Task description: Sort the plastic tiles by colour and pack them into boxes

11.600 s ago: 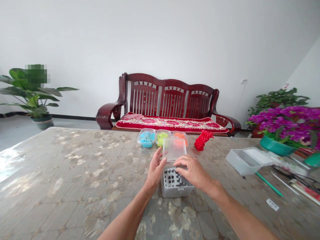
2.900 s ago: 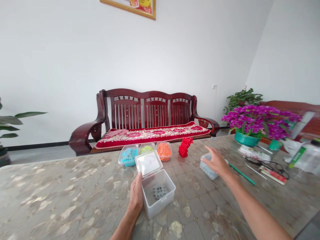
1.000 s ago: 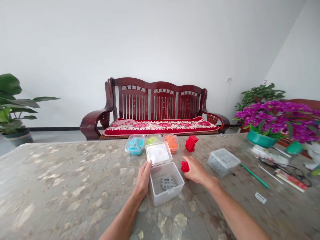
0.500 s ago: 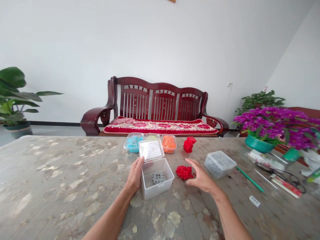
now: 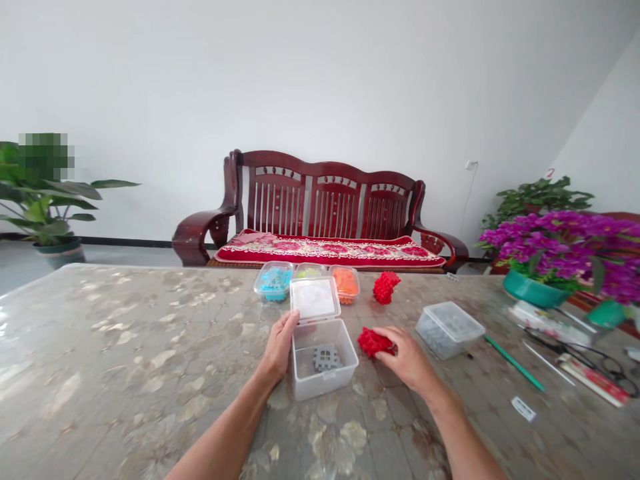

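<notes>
A clear plastic box [image 5: 325, 390] stands in front of me with its lid [image 5: 315, 299] tipped back. Inside lie grey interlocking blocks [image 5: 326, 358]. My left hand [image 5: 279, 350] grips the box's left side, thumb up by the hinge. To the right of the box, my right hand [image 5: 405, 357] has its thumb and fingers closed round the right end of a red cluster of joined blocks [image 5: 373, 343], which rests on the table. Farther back sits a second red block cluster [image 5: 385, 288].
Behind the lid stand tubs of blue blocks [image 5: 274, 283], yellow-green blocks [image 5: 307, 271] and orange blocks [image 5: 345, 283]. A lidded box of grey blocks [image 5: 450, 329], a green pen-like stick [image 5: 514, 363], glasses [image 5: 585, 353] and purple flowers [image 5: 555, 250] are on the right.
My right hand has moved in and closed its fingers on the nearer red block cluster. My left hand still holds the box. The whole view has shifted slightly.
</notes>
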`<state>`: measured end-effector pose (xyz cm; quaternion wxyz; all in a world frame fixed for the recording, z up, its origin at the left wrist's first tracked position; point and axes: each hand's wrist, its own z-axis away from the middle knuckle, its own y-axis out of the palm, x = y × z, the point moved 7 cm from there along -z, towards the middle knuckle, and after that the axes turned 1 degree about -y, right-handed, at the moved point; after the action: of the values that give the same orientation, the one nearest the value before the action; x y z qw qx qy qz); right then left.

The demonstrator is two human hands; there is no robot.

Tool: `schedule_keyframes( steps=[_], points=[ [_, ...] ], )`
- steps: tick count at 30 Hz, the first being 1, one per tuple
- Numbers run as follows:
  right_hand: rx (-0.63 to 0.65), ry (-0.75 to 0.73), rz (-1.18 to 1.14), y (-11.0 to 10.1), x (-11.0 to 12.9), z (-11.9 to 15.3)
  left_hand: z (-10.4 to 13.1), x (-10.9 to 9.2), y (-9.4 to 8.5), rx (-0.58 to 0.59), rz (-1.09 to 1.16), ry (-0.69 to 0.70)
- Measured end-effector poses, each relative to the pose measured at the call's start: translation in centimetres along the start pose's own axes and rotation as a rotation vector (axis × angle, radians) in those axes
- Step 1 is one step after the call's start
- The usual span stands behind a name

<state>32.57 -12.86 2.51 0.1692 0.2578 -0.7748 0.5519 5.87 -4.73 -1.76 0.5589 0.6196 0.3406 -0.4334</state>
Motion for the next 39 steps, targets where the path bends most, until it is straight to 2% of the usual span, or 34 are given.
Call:
schedule_keyframes(
  steps=[6,12,16,19,21,23,25,27,29,31,33,35,39],
  points=[
    [-0.075,0.015,-0.086,-0.7,0.0,-0.1,0.3,-0.3,0.3,0.005,0.040,0.021],
    [-0.300,0.183,-0.080,-2.1,-4.1,0.2,0.8,-2.3,-0.1,-0.120,0.062,0.112],
    [-0.315,0.232,0.018,-2.3,-6.1,0.5,1.4,-3.6,0.0,-0.166,0.013,0.185],
    [-0.320,0.203,0.142,-2.8,-5.5,0.7,1.7,-3.9,0.4,-0.138,-0.044,0.206],
    [-0.372,0.179,0.194,-3.7,-4.0,0.9,1.8,-3.9,0.7,-0.116,-0.083,0.214],
    [-0.391,0.155,0.133,-4.1,-1.6,0.7,1.9,-3.9,0.9,-0.109,-0.136,0.237],
    [-0.309,0.120,-0.023,-3.6,1.7,0.1,1.9,-4.1,1.1,-0.100,-0.194,0.263],
    [-0.102,0.037,-0.105,-2.0,5.9,-0.8,1.9,-4.2,1.4,-0.083,-0.237,0.281],
    [0.053,-0.105,-0.022,-0.4,10.3,-1.6,1.9,-4.2,1.7,-0.070,-0.263,0.291],
    [0.232,-0.195,0.200,1.6,13.3,-2.0,2.1,-4.3,1.8,-0.079,-0.283,0.299],
    [0.371,-0.222,0.440,3.5,14.8,-2.3,2.2,-4.5,1.8,-0.098,-0.298,0.309],
    [0.453,-0.226,0.608,4.8,15.3,-2.7,2.2,-4.5,1.8,-0.109,-0.294,0.321],
    [0.555,-0.282,0.742,6.4,15.6,-3.4,1.9,-4.2,2.0,-0.083,-0.273,0.326]
  ],
)
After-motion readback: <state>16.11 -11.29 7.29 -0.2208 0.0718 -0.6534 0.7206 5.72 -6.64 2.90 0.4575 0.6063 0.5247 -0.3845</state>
